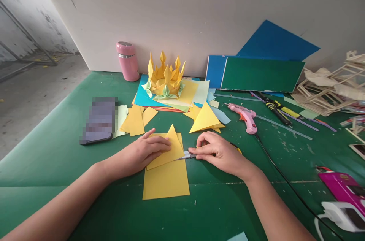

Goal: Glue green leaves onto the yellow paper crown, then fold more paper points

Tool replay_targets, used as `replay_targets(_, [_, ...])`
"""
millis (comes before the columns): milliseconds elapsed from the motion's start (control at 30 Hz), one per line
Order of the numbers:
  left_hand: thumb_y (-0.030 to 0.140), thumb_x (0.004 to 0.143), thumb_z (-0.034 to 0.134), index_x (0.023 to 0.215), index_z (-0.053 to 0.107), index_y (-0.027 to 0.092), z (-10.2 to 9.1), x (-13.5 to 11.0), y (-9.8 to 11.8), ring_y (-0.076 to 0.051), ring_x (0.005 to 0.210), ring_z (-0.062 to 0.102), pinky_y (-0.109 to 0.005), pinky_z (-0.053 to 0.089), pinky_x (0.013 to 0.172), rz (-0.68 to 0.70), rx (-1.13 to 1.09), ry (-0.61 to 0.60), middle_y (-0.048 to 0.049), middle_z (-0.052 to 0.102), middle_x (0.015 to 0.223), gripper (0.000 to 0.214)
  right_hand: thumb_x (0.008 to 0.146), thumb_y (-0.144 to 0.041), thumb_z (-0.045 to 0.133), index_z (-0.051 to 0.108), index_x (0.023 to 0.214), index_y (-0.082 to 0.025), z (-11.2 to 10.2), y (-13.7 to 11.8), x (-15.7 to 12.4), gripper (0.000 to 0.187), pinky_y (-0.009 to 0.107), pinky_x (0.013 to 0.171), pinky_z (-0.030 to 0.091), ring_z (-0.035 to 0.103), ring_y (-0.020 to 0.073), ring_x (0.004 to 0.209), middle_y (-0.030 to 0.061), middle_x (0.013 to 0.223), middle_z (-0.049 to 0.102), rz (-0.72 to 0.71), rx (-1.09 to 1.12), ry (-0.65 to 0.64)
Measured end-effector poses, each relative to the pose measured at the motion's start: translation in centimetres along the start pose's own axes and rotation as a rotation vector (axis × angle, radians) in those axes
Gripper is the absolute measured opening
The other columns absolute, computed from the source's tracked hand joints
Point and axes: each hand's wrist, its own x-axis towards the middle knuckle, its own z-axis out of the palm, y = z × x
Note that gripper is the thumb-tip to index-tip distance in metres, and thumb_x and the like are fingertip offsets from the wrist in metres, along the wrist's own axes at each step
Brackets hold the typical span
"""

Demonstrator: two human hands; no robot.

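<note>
A yellow paper sheet [167, 180] lies on the green table [57, 157] in front of me, with a folded yellow triangular flap [173, 146] on its upper part. My left hand [145, 151] lies flat on the flap with fingers stretched out, pressing it down. My right hand [218, 151] is closed on a small knife with a yellow handle; its metal blade [186, 154] meets the right edge of the folded paper.
A yellow paper crown [165, 75] stands on coloured sheets at the back beside a pink bottle [127, 61]. Folded yellow triangles [205, 119], a pink glue gun [245, 117] with its black cord, blue and green boards [261, 73], wooden frames [333, 89] and a phone [99, 121] surround me.
</note>
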Motion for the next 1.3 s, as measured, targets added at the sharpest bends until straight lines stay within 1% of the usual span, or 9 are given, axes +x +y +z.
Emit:
replay_targets(167, [0.024, 0.098, 0.032, 0.121, 0.057, 0.026, 0.0, 0.0, 0.0, -0.015, 0.122, 0.054, -0.044, 0.017, 0.117, 0.009, 0.013, 0.009, -0.0025, 0.064, 0.124, 0.034, 0.083, -0.016, 0.065, 0.073, 0.102, -0.026, 0.6, -0.9, 0.4, 0.023, 0.030, 0.069, 0.050, 0.058, 0.0176, 0.081, 0.0037, 0.083, 0.059, 0.012, -0.004, 0.023])
replay_targets(267, [0.024, 0.098, 0.033, 0.120, 0.058, 0.026, 0.0, 0.0, 0.1, -0.015, 0.121, 0.054, -0.043, 0.017, 0.117, -0.001, 0.009, 0.016, -0.0023, 0.064, 0.123, 0.033, 0.084, -0.017, 0.065, 0.073, 0.102, -0.025, 0.8, -1.3, 0.6, 0.022, 0.031, 0.070, 0.051, 0.058, 0.0180, 0.081, 0.0041, 0.083, 0.059, 0.009, 0.001, 0.033])
replay_targets(400, [0.023, 0.098, 0.034, 0.119, 0.059, 0.026, 0.0, 0.1, 0.1, -0.015, 0.121, 0.054, -0.043, 0.016, 0.117, 0.001, -0.001, 0.021, -0.0021, 0.064, 0.123, 0.033, 0.086, -0.019, 0.062, 0.073, 0.102, -0.025, 0.9, -1.2, 0.5, 0.021, 0.030, 0.066, 0.050, 0.057, 0.0180, 0.080, 0.0044, 0.083, 0.058, -0.017, 0.019, 0.021])
replay_targets(600, [0.024, 0.098, 0.034, 0.120, 0.058, 0.026, 0.1, 0.1, 0.0, -0.015, 0.121, 0.054, -0.043, 0.016, 0.117, 0.002, 0.010, 0.015, -0.0026, 0.063, 0.124, 0.033, 0.087, -0.020, 0.061, 0.073, 0.099, -0.025, 0.7, -1.2, 0.3, 0.018, 0.029, 0.063, 0.049, 0.056, 0.0166, 0.077, 0.0035, 0.080, 0.057, -0.016, 0.051, 0.006])
replay_targets(767, [0.023, 0.098, 0.033, 0.120, 0.058, 0.026, 0.0, 0.1, 0.1, -0.016, 0.121, 0.054, -0.044, 0.016, 0.116, -0.003, 0.011, 0.016, -0.0032, 0.063, 0.123, 0.033, 0.087, -0.020, 0.060, 0.073, 0.099, -0.025, 0.9, -1.5, 0.4, 0.019, 0.029, 0.064, 0.049, 0.056, 0.0170, 0.078, 0.0039, 0.081, 0.057, -0.022, 0.024, 0.014])
replay_targets(933, [0.022, 0.098, 0.033, 0.119, 0.058, 0.026, -0.1, 0.1, 0.2, -0.016, 0.120, 0.054, -0.046, 0.014, 0.116, 0.000, 0.005, 0.014, -0.0039, 0.064, 0.122, 0.034, 0.087, -0.019, 0.060, 0.073, 0.101, -0.023, 1.3, -1.7, 0.6, 0.019, 0.029, 0.064, 0.048, 0.054, 0.0177, 0.079, 0.0046, 0.080, 0.057, -0.073, -0.006, 0.025])
replay_targets(1067, [0.021, 0.097, 0.034, 0.120, 0.058, 0.026, -0.1, 0.1, 0.1, -0.015, 0.121, 0.053, -0.046, 0.013, 0.117, 0.000, 0.010, 0.000, -0.0031, 0.064, 0.123, 0.033, 0.088, -0.021, 0.059, 0.073, 0.100, -0.022, 1.6, -1.9, 0.8, 0.018, 0.030, 0.064, 0.047, 0.053, 0.0180, 0.078, 0.0048, 0.079, 0.056, -0.107, -0.032, 0.026])
replay_targets(1300, [0.019, 0.096, 0.035, 0.118, 0.059, 0.027, -0.1, 0.2, 0.2, -0.016, 0.120, 0.054, -0.045, 0.012, 0.117, -0.005, 0.007, 0.014, -0.0025, 0.064, 0.122, 0.034, 0.089, -0.022, 0.057, 0.073, 0.097, -0.022, 1.2, -2.1, 0.8, 0.017, 0.028, 0.063, 0.046, 0.053, 0.0171, 0.077, 0.0044, 0.079, 0.056, -0.097, -0.010, 0.005])
